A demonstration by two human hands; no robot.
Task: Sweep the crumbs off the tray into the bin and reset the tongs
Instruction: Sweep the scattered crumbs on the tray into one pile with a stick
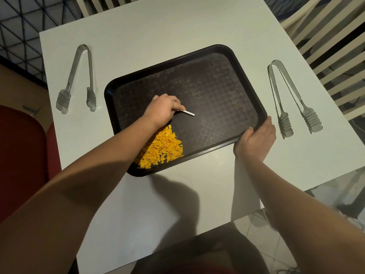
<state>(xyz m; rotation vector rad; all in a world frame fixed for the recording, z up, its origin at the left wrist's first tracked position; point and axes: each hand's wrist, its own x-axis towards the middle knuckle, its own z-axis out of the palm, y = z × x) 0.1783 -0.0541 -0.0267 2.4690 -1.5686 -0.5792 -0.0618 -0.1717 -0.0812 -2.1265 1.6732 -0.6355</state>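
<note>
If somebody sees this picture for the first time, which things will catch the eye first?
The heap of bright yellow crumbs in the near left corner of the dark rectangular plastic tray stands out first. Next, the left hand holds a small flat white scraper on the tray, while the right hand grips its near right corner.

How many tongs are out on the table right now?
2. One pair of tongs lies on the table left of the tray; the other pair lies right of it, beside the right hand. Nothing suggests more are hidden.
</note>
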